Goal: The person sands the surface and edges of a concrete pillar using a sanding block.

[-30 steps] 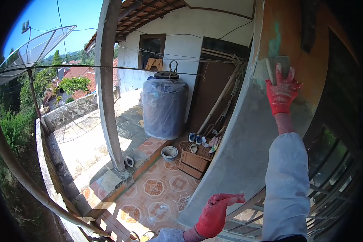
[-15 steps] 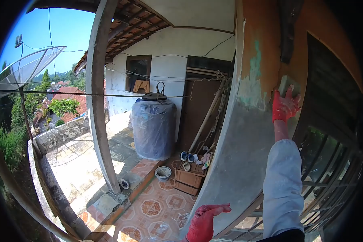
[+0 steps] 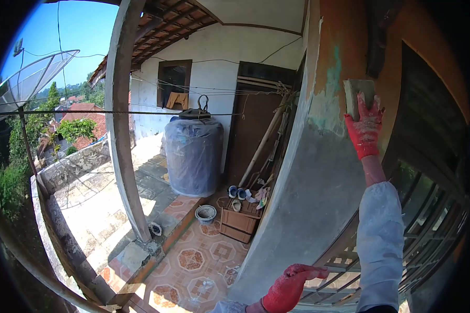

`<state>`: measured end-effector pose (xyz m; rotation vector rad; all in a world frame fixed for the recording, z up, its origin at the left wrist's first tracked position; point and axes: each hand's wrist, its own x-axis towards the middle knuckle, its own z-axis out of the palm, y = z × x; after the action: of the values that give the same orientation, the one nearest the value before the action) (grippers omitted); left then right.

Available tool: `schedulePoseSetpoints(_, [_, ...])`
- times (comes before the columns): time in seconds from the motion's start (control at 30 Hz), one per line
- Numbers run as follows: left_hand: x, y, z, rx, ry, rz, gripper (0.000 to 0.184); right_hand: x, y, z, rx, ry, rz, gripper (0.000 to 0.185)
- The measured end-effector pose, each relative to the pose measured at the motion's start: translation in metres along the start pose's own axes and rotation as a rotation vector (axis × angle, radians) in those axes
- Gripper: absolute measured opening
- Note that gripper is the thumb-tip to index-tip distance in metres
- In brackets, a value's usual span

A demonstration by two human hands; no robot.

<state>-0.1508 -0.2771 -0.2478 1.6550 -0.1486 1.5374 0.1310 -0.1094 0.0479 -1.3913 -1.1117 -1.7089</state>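
My right hand (image 3: pixel 365 128), in a red glove, reaches up the wall at the upper right. It is closed on a flat rectangular float (image 3: pixel 359 93) that lies against the wall surface (image 3: pixel 318 172). Grey plaster covers the lower wall; orange and green paint shows above. My left hand (image 3: pixel 289 288), also red-gloved, is low in front of the wall near the window grille, its fingers pressed together and pointing right. What it holds, if anything, is hidden.
A plastic-wrapped tank (image 3: pixel 194 154) stands behind a bucket (image 3: pixel 206 213) and a brown crate (image 3: pixel 238 223) with shoes on it. A concrete post (image 3: pixel 121 120) rises at left. A window grille (image 3: pixel 428 229) is at right, and a cable crosses the view.
The float and my right hand have moved left along the wall since half a second ago. My left hand has shifted right in view, and the camera view has turned slightly.
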Motion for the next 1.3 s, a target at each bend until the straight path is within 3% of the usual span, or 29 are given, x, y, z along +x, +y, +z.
schedulePoseSetpoints(0.03, [-0.002, 0.001, -0.008, -0.038, 0.057, -0.002, 0.019, -0.005, -0.022, 0.014, 0.016, 0.006, -0.002, 0.080])
schedulePoseSetpoints(0.1, [-0.004, 0.005, -0.027, 0.016, 0.139, 0.022, 0.019, -0.017, -0.074, 0.030, -0.125, -0.154, 0.224, 0.078])
schedulePoseSetpoints(0.17, [-0.003, 0.008, -0.039, 0.056, 0.216, 0.041, 0.019, -0.032, -0.118, 0.005, 0.044, -0.428, -0.444, 0.073])
schedulePoseSetpoints(0.2, [0.000, 0.011, -0.043, -0.052, 0.254, 0.024, 0.018, -0.044, -0.133, 0.007, 0.080, -0.398, -0.642, 0.071])
schedulePoseSetpoints(0.23, [-0.001, 0.018, -0.049, -0.151, 0.288, -0.003, 0.017, -0.042, -0.140, 0.011, 0.115, -0.312, -0.531, 0.071])
schedulePoseSetpoints(0.27, [-0.004, 0.031, -0.060, 0.215, 0.232, -0.004, 0.018, -0.039, -0.149, 0.012, 0.161, -0.224, -0.419, 0.070])
schedulePoseSetpoints(0.3, [-0.002, 0.025, -0.073, 0.235, 0.248, 0.021, 0.018, -0.036, -0.157, 0.013, 0.216, -0.135, -0.312, 0.069])
schedulePoseSetpoints(0.33, [-0.008, 0.018, -0.082, 0.119, 0.271, 0.012, 0.019, -0.016, -0.144, 0.029, 0.227, 0.079, -0.163, 0.071])
schedulePoseSetpoints(0.37, [-0.017, 0.017, -0.089, 0.000, 0.296, -0.014, 0.020, 0.008, -0.130, 0.027, 0.071, 0.098, -0.038, 0.071])
schedulePoseSetpoints(0.4, [-0.009, 0.036, -0.102, -0.324, 0.352, -0.625, 0.026, 0.032, -0.109, 0.032, -0.147, 0.075, 0.033, 0.070])
schedulePoseSetpoints(0.47, [-0.009, 0.034, -0.115, -0.356, 0.412, -0.583, 0.025, 0.057, -0.092, 0.040, -0.354, -0.091, 0.179, 0.068])
schedulePoseSetpoints(0.6, [-0.016, 0.026, -0.127, -0.453, 0.557, -0.594, 0.022, 0.003, -0.110, 0.069, -0.155, -0.244, -0.559, 0.066])
schedulePoseSetpoints(0.67, [-0.013, 0.029, -0.132, -0.623, 0.484, -0.601, 0.020, -0.017, -0.115, 0.081, 0.002, -0.228, -0.812, 0.065])
schedulePoseSetpoints(0.77, [-0.015, 0.029, -0.135, -0.471, 0.444, -0.557, 0.017, -0.003, -0.104, 0.098, 0.002, -0.156, -0.790, 0.060])
schedulePoseSetpoints(0.8, [-0.024, 0.013, -0.130, -0.161, 0.436, -0.328, 0.016, 0.009, -0.098, 0.099, -0.061, -0.132, -0.729, 0.058])
schedulePoseSetpoints(0.93, [-0.026, 0.012, -0.146, -0.396, 0.438, -0.485, 0.018, 0.050, -0.086, 0.074, -0.383, 0.059, -0.364, 0.051])
schedulePoseSetpoints(0.97, [-0.026, 0.009, -0.145, -0.366, 0.442, -0.436, 0.018, 0.048, -0.080, 0.079, -0.610, -0.063, -0.420, 0.044])
schedulePoseSetpoints(1.0, [-0.024, 0.006, -0.145, -0.336, 0.441, -0.382, 0.018, 0.036, -0.093, 0.073, -0.628, -0.063, -0.418, 0.044])
schedulePoseSetpoints(1.07, [-0.015, -0.001, -0.139, -0.443, 0.420, -0.495, 0.018, -0.019, -0.146, 0.051, -0.214, -0.403, -0.811, 0.058])
schedulePoseSetpoints(1.13, [-0.017, -0.003, -0.130, -0.525, 0.411, -0.616, 0.019, -0.043, -0.149, 0.047, 0.034, -0.519, -0.939, 0.067])
schedulePoseSetpoints(1.2, [-0.018, 0.000, -0.131, -0.023, 0.309, -0.246, 0.014, -0.030, -0.149, 0.067, 0.068, -0.423, -0.879, 0.065])
schedulePoseSetpoints(1.23, [-0.021, 0.003, -0.132, -0.022, 0.310, -0.253, 0.014, -0.013, -0.135, 0.074, -0.053, -0.341, -0.790, 0.060])
schedulePoseSetpoints(1.3, [-0.018, 0.015, -0.142, -0.368, 0.423, -0.427, 0.014, 0.038, -0.094, 0.081, -0.309, -0.171, -0.596, 0.052])
